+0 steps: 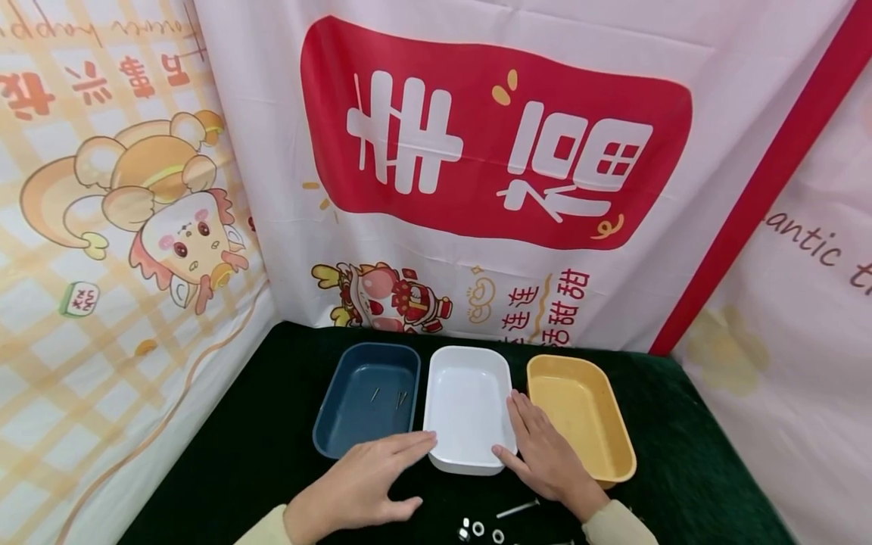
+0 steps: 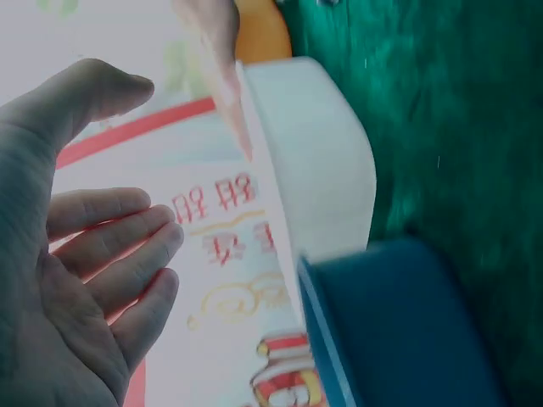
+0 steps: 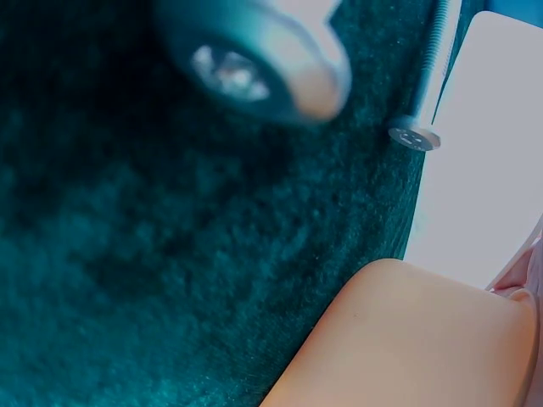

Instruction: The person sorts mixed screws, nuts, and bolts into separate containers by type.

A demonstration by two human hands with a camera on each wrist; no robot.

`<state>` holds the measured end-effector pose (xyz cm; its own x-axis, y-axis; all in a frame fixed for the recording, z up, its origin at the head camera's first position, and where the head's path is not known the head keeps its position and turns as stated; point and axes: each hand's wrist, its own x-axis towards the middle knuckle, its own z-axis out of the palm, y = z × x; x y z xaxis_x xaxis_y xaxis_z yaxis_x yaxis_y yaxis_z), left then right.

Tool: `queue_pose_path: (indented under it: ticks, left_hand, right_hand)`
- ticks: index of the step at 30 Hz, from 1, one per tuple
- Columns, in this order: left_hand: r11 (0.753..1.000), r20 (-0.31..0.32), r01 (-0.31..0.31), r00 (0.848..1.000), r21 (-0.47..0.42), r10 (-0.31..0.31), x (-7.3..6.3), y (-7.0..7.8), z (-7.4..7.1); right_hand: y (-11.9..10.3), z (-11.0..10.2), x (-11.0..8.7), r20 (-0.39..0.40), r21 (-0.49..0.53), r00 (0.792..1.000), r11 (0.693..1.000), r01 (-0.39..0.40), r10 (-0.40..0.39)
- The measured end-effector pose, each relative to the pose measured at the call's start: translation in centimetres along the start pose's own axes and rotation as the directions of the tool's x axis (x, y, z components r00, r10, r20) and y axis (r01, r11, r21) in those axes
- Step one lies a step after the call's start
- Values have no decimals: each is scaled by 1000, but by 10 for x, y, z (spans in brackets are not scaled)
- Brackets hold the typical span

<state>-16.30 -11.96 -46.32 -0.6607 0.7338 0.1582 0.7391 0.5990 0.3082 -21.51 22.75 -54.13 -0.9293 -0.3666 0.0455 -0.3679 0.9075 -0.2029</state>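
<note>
A white tray (image 1: 470,409) stands in the middle of a row of three. Its near left corner meets the fingertips of my left hand (image 1: 364,481), whose fingers are straight with the thumb held apart. Along its right edge lie the extended fingers of my right hand (image 1: 548,450), thumb at the near part of that edge. In the left wrist view the left palm (image 2: 64,318) shows bare, beside the white tray's outer wall (image 2: 318,161). A blue tray (image 1: 364,378) with several thin screws (image 1: 400,400) is on the left, and a yellow tray (image 1: 593,416) on the right.
On the dark green cloth (image 1: 225,454) in front lie a long bolt (image 1: 518,509), small nuts (image 1: 464,534) and ring washers (image 1: 478,528). A blurred bolt head (image 3: 229,72) looms close in the right wrist view. Printed fabric (image 1: 613,295) walls the back and sides.
</note>
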Motion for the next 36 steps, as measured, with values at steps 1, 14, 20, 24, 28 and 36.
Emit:
queue_pose_path:
  ticks: [1,14,20,24,28,36]
  left_hand:
    - [1000,8,-12,1000,-8,12,1,2,3]
    - [981,118,-36,991,-191,59,16,9,44]
    - [968,161,19,987,-250,22,23,10,64]
    - [959,174,43,985,-279,7,31,11,75]
    - [949,195,71,981,-307,-10,41,10,86]
    - [942,231,65,973,-330,14,54,8,97]
  right_hand:
    - [0,0,0,-1,-2,1000,1000,1,-1]
    - [-2,0,-1,-13,3,1000,1000,1,-1]
    - [-3,-1,-1,-3,5,1000,1000,-9,9]
    - [-3,-2,-1,-1,8,1000,1000,-7,7]
    - [-2,-2,-1,-3,7,1000,1000,-7,7]
    - [-1,0,0,-4,6,1000,1000,-10,10]
